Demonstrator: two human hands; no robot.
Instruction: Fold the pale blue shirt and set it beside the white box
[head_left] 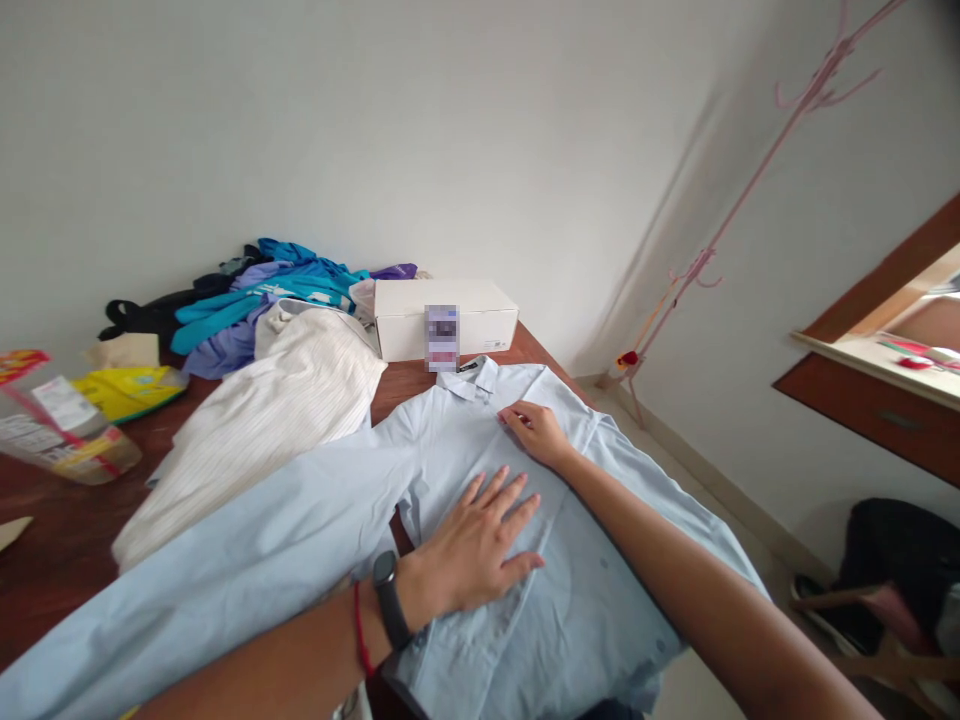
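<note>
A light blue long-sleeved shirt [457, 430] lies front up on the table, its collar [476, 380] toward the wall. One sleeve [300, 510] stretches to the lower left; the other sleeve [667, 480] hangs past the right side. My left hand [484, 545], with a dark watch on the wrist, rests flat on the shirt front, fingers spread. Just below the collar, my right hand [538, 432] has its fingers curled together at the shirt's front edge, seeming to pinch the cloth; the fingertips are partly hidden.
A white box [450, 310] stands behind the collar. Left of it lie a striped cream garment [300, 370] and a heap of blue and dark clothes [262, 290]. A clear plastic bag [60, 430] and a yellow packet [131, 392] are at far left. A pink coat stand [705, 260] leans into view at right.
</note>
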